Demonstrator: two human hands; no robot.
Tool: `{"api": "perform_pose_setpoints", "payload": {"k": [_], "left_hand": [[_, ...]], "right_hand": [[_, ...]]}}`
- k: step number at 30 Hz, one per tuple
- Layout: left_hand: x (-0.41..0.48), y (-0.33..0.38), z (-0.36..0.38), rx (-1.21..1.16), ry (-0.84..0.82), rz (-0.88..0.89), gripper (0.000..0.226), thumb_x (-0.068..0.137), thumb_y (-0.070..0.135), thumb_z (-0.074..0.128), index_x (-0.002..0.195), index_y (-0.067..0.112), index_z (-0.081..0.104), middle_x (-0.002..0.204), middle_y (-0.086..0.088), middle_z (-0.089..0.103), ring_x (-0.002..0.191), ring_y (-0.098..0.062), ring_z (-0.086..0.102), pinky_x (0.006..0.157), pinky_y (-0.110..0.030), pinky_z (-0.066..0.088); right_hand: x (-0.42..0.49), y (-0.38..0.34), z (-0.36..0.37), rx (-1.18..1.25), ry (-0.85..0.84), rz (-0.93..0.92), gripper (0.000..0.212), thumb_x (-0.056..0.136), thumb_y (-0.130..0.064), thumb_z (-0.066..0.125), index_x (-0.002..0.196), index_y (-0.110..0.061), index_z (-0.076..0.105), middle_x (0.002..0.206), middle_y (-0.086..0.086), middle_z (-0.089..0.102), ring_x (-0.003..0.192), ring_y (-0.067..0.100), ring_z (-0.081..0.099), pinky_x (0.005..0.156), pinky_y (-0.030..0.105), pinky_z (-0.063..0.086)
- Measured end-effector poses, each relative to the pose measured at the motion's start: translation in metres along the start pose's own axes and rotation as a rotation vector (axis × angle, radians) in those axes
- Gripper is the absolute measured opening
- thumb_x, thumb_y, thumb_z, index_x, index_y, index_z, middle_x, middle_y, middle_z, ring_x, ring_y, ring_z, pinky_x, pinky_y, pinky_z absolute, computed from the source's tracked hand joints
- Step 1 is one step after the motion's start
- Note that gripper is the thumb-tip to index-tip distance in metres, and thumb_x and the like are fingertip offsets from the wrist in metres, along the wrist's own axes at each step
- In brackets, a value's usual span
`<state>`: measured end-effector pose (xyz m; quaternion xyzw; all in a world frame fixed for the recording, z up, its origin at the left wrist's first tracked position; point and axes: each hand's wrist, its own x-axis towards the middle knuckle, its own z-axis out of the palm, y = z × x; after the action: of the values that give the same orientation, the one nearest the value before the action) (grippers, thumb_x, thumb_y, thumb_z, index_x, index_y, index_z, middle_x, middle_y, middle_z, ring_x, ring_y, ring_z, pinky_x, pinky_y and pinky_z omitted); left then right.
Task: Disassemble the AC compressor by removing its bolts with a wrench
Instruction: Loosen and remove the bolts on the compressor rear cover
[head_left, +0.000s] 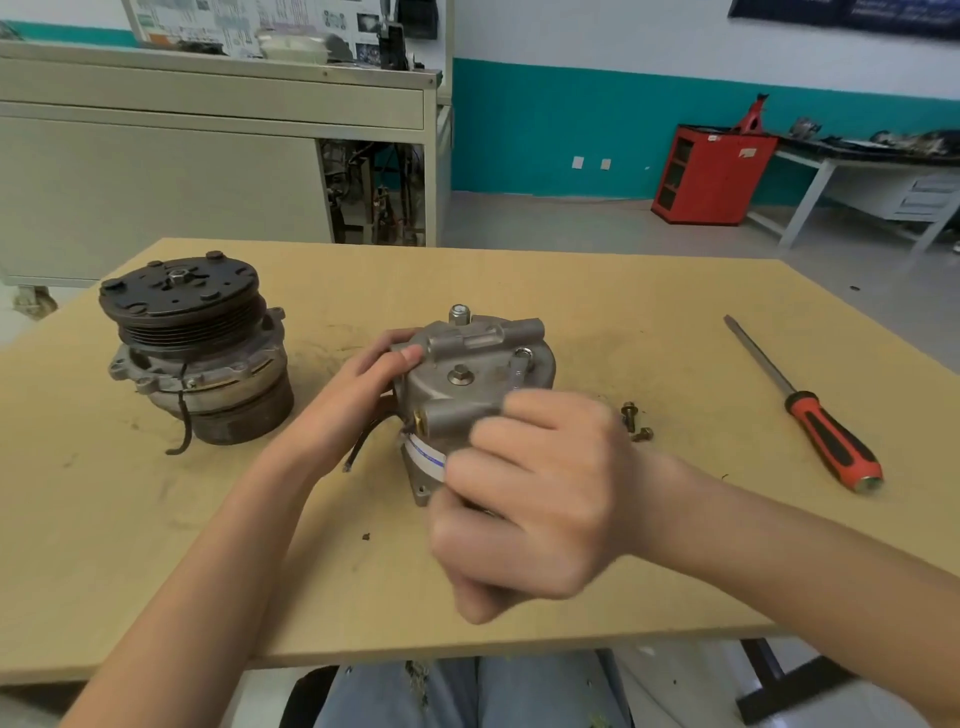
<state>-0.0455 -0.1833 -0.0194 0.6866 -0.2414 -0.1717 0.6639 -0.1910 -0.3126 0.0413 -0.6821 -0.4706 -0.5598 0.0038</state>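
At the far left of the bench (519, 280), a second compressor (197, 353) with a dark ribbed pulley on top is standing upright, a black wire trailing down its side onto the wood. Just to its right, the left hand (358, 379) is reaching in and gripping the left flank of the AC compressor (467, 364), its fingers curling round the housing and the thumb pressing on the upper edge. The AC compressor is sitting near the middle of the bench with its grey end cover facing up and towards the camera, and a hex bolt (460, 374) is still showing in the centre of that cover. A slim wrench (518, 371) is standing on the right part of the cover, its shaft running down into the right hand (540, 493). That hand is blurring in front of the housing, its fingers curling tightly around the tool. Two loose bolts (636, 423) are lying just right of the compressor. Well apart at the far right, a screwdriver (831, 441) with a red and black handle is lying on the bench.
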Motion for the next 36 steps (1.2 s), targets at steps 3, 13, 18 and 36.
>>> {"api": "perform_pose_setpoints", "payload": {"k": [3,13,18,36], "left_hand": [[-0.001,0.003,0.001,-0.022,0.010,-0.013,0.042,0.086,0.041,0.054,0.123,0.023,0.060,0.113,0.000,0.070,0.100,-0.015,0.068,0.081,-0.029,0.051],[-0.002,0.002,0.003,-0.008,0.049,-0.019,0.027,0.100,0.032,0.045,0.123,0.028,0.057,0.119,-0.002,0.068,0.102,-0.015,0.068,0.083,-0.030,0.053],[-0.002,0.001,0.007,-0.024,0.088,-0.020,0.029,0.101,0.030,0.044,0.127,0.024,0.056,0.121,-0.005,0.066,0.106,-0.020,0.066,0.083,-0.034,0.053],[-0.003,0.001,0.009,-0.097,0.097,-0.014,0.027,0.097,0.029,0.051,0.122,0.025,0.058,0.120,-0.006,0.066,0.096,-0.013,0.069,0.069,-0.019,0.053]], "right_hand": [[-0.019,0.001,-0.026,0.013,-0.022,0.098,0.028,0.086,-0.022,0.030,0.063,-0.013,0.043,0.055,0.003,0.025,0.050,0.020,0.019,0.052,0.028,0.015],[-0.091,0.011,-0.075,0.099,0.109,0.722,0.048,0.102,-0.031,0.029,0.074,-0.004,0.057,0.052,0.011,0.054,0.048,0.014,0.044,0.044,0.024,0.033],[-0.102,0.038,-0.076,0.168,0.334,1.182,0.028,0.088,-0.026,0.034,0.066,-0.021,0.050,0.057,-0.013,0.047,0.047,0.002,0.039,0.043,0.020,0.029],[-0.029,0.198,0.093,0.072,-0.932,1.100,0.024,0.094,-0.029,0.047,0.090,-0.010,0.060,0.086,0.006,0.059,0.073,0.018,0.053,0.060,0.029,0.041]]}}
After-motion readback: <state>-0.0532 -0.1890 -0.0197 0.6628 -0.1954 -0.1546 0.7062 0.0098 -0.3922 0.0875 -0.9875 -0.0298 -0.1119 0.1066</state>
